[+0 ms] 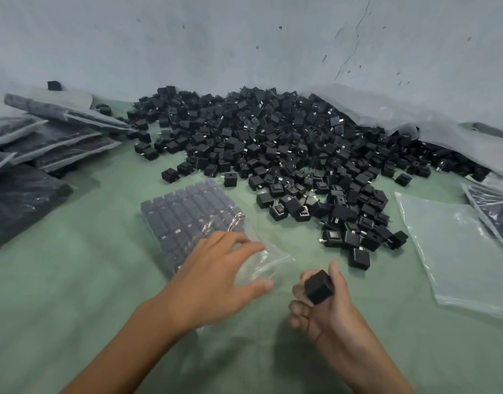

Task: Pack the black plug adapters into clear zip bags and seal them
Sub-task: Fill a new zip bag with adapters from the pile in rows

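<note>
A clear zip bag (187, 220) lies on the green surface, filled with neat rows of black plug adapters. Its open end points toward me. My left hand (216, 280) hovers over that open end with spread, relaxed fingers; whether it touches the plastic I cannot tell. My right hand (324, 305) holds one black plug adapter (319, 286) between thumb and curled fingers, just right of the bag mouth. A big heap of loose adapters (273, 143) covers the far middle and right.
Filled, sealed bags (45, 137) are stacked at the left. An empty clear bag (458, 251) lies flat at the right, with another filled bag (495, 211) beyond it. A large plastic sheet (386, 109) drapes against the grey wall behind the heap.
</note>
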`<state>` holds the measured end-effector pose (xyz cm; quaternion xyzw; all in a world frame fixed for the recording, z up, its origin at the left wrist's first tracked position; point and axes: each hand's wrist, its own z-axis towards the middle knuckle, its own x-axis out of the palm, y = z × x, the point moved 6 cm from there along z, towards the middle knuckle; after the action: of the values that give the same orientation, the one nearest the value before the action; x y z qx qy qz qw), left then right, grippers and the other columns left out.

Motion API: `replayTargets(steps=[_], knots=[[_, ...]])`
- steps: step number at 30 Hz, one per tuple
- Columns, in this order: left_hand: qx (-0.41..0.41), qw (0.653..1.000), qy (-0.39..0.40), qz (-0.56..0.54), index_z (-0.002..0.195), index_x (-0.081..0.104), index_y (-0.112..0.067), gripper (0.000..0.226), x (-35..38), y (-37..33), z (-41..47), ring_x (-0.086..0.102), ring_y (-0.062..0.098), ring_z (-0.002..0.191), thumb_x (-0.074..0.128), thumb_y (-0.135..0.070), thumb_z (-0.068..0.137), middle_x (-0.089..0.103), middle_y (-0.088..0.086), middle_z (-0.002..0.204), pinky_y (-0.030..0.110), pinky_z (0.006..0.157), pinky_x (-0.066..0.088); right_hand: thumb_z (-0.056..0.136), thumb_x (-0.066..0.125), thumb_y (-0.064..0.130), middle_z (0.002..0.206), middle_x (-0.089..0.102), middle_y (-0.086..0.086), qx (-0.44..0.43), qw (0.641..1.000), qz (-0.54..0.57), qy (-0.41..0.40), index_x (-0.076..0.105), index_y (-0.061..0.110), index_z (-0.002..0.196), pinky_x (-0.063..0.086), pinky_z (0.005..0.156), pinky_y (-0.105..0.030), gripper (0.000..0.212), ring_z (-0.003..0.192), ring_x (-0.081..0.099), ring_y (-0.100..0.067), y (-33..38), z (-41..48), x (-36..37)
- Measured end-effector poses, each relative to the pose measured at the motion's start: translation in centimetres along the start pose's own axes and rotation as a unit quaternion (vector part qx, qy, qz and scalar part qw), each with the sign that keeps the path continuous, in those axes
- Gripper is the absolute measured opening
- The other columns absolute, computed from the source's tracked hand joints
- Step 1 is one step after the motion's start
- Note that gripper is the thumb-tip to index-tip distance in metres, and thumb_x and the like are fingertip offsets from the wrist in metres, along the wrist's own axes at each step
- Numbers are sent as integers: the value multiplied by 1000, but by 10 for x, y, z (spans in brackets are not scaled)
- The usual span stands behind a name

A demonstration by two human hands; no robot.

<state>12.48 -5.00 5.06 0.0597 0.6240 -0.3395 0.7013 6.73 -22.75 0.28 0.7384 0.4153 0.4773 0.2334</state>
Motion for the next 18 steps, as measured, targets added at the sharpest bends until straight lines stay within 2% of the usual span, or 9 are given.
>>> replayTargets(steps=[2,4,7,10,11,13,14,16,18], knots=[[14,998,26,56,144,43,-40,67,3,-4,-5,40,11,123,44,-75,87,47,-14,131,32,103,36,77,52,64,72,59,-7,19,999,40,14,59,16,68,48,44,-25,49,53,54,-17,-5,-2,3],[9,996,26,81,144,43,-38,56,4,-2,-3,45,13,115,50,-61,92,51,-13,123,31,99,37,72,63,57,69,56,-5,20,999,42,15,57,17,69,38,34,-20,40,44,45,-12,-8,-3,5],[-4,999,-12,53,129,58,-35,33,-3,0,1,56,15,105,52,-44,97,62,-13,108,29,91,39,70,69,50,67,52,-4,-32,996,-84,-3,53,19,83,23,33,-16,38,40,33,-8,-5,-3,8],[-12,997,-53,46,114,66,-32,21,-8,-1,1,65,17,95,56,-40,97,69,-12,99,31,79,46,78,63,50,79,59,-6,-60,982,-182,-3,68,12,86,40,41,-24,38,52,51,-15,-7,-5,15],[-17,997,-62,44,113,66,-32,21,-9,-1,1,66,17,94,57,-41,97,70,-12,99,32,77,47,85,61,42,85,62,-9,-57,984,-172,3,73,11,91,50,49,-27,34,61,59,-18,-11,-5,19],[-28,996,-70,37,114,64,-33,21,-11,-1,0,66,17,95,55,-42,98,69,-11,100,33,77,48,96,58,12,102,67,-12,-43,988,-145,22,75,11,106,59,69,-30,20,79,69,-22,-20,-2,25],[-29,996,-74,34,113,63,-33,20,-12,-1,0,66,17,94,54,-43,99,68,-11,99,33,76,48,97,52,0,111,67,-13,-41,987,-154,30,73,12,113,59,75,-30,29,85,71,-21,-24,0,29],[-28,996,-82,28,110,63,-33,17,-15,-3,0,65,17,93,53,-42,99,65,-11,96,34,73,48,98,46,-3,116,68,-12,-64,978,-190,52,68,16,119,58,76,-29,36,83,72,-20,-26,5,42],[-32,996,-85,18,109,62,-34,17,-16,-5,1,63,15,93,51,-42,100,63,-11,96,33,74,48,99,50,4,103,71,-3,-130,950,-276,60,67,22,113,56,65,-28,28,70,68,-18,-19,12,60]])
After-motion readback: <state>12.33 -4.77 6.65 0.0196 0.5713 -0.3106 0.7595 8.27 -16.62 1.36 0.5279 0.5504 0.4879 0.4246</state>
